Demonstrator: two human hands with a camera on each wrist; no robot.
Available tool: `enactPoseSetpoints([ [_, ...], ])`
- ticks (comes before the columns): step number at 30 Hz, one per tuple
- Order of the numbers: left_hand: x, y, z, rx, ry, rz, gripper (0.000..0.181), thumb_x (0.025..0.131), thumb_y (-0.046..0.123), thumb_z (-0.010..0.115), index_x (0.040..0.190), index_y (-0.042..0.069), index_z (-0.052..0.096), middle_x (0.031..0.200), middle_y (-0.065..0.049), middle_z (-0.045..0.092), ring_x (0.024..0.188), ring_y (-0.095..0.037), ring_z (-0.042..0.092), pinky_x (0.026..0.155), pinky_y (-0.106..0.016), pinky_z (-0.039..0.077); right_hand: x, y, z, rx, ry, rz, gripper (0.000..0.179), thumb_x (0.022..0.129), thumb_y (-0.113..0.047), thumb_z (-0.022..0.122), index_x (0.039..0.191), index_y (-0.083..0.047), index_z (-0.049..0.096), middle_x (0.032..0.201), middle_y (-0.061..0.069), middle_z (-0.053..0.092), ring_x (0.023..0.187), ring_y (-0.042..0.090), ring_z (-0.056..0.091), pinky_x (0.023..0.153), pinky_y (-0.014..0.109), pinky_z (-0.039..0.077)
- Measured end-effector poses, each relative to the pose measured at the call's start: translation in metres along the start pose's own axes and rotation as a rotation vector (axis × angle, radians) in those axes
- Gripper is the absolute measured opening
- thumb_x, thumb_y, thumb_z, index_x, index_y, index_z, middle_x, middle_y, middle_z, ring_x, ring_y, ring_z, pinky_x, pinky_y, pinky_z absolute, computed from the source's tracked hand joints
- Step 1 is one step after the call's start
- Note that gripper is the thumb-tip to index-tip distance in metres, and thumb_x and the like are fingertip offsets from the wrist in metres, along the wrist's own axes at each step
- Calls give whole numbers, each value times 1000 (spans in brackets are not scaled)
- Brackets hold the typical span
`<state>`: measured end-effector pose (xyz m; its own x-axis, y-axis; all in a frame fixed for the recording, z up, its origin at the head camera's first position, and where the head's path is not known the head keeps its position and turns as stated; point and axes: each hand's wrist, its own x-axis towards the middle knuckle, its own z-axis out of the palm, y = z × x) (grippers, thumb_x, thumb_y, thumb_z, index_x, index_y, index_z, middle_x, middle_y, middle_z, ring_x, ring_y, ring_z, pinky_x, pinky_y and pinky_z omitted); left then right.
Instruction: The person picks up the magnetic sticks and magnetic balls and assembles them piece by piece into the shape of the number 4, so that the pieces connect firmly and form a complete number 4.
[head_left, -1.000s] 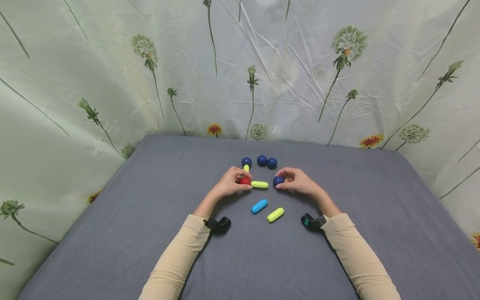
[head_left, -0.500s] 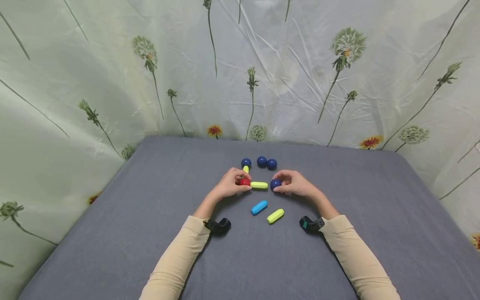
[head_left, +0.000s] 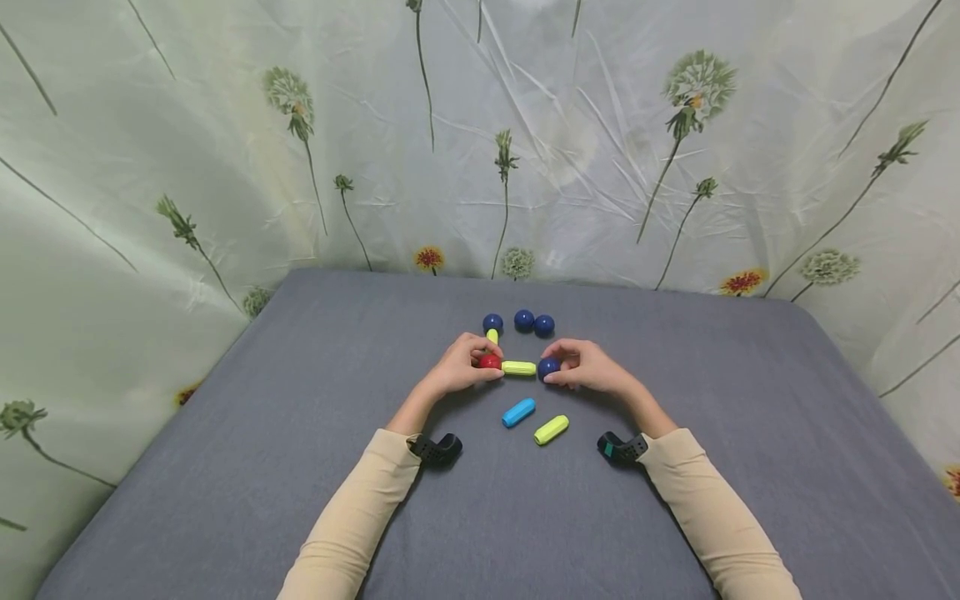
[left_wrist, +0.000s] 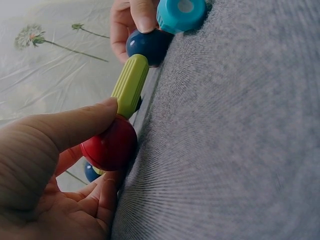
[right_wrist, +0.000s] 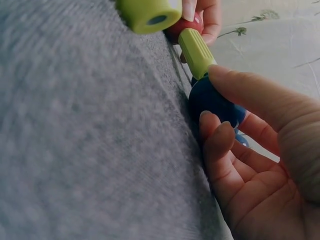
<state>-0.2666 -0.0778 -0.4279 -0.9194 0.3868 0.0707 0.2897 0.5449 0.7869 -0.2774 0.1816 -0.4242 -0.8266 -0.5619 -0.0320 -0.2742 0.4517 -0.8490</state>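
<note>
A red ball is pinched between the thumb and fingers of my left hand. From it a ridged yellow-green rod points right, and a second yellow-green rod runs back to a blue ball. My right hand grips another blue ball at the free end of the right-pointing rod. In the right wrist view this blue ball meets the rod's tip, with my thumb lying right at the joint.
Two loose blue balls sit side by side behind my hands. Nearer me lie a light blue rod and a loose yellow-green rod. A grey cloth surface bears everything, and a flower-print curtain hangs behind it.
My right hand has moved left with its blue ball, closing the gap to the end of the yellow-green rod. My left hand has stayed in place on the red ball.
</note>
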Motion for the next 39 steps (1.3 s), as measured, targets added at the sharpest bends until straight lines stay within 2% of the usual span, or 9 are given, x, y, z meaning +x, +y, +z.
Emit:
enactPoseSetpoints([
  [10, 0, 3, 0, 34, 14, -45, 22, 81, 18, 73, 100, 10, 66, 120, -17, 46, 108, -33, 53, 90, -44, 46, 0, 0, 2, 2, 6, 0, 34, 82, -13, 70, 112, -1, 58, 100, 15, 58, 59, 6, 50, 53, 22, 45],
  [14, -1, 5, 1, 78, 24, -62, 28, 78, 20, 75, 103, 13, 66, 132, -17, 37, 104, -29, 53, 86, -40, 48, 1, 1, 3, 14, -2, 0, 35, 83, -13, 69, 114, -1, 58, 104, 18, 58, 59, 6, 50, 53, 23, 46],
  [18, -1, 6, 2, 103, 36, -47, 32, 77, 22, 76, 106, 14, 67, 136, -16, 33, 99, -24, 51, 82, -36, 47, 2, 1, 3, 20, -6, 0, 35, 83, -13, 69, 114, -1, 57, 105, 20, 58, 57, 6, 50, 53, 23, 46],
  [23, -1, 5, 4, 120, 59, -29, 26, 78, 22, 76, 102, 13, 69, 132, -17, 36, 97, -23, 50, 81, -36, 47, 2, 1, 4, 24, -5, -8, 35, 83, -13, 69, 114, 0, 57, 104, 20, 58, 57, 6, 50, 52, 24, 46],
  [33, -1, 5, 4, 134, 67, -40, 19, 79, 21, 75, 96, 14, 70, 115, -14, 42, 94, -22, 46, 74, -27, 40, 1, 1, 5, 37, -11, -23, 36, 84, -11, 68, 115, 1, 57, 105, 21, 58, 56, 5, 50, 52, 24, 46],
  [39, 0, 7, 4, 135, 66, -48, 17, 79, 22, 74, 95, 15, 69, 113, -13, 43, 96, -23, 46, 75, -28, 40, -1, -2, 2, 31, -18, -20, 36, 84, -11, 68, 116, 1, 57, 104, 21, 59, 57, 6, 52, 53, 25, 47],
])
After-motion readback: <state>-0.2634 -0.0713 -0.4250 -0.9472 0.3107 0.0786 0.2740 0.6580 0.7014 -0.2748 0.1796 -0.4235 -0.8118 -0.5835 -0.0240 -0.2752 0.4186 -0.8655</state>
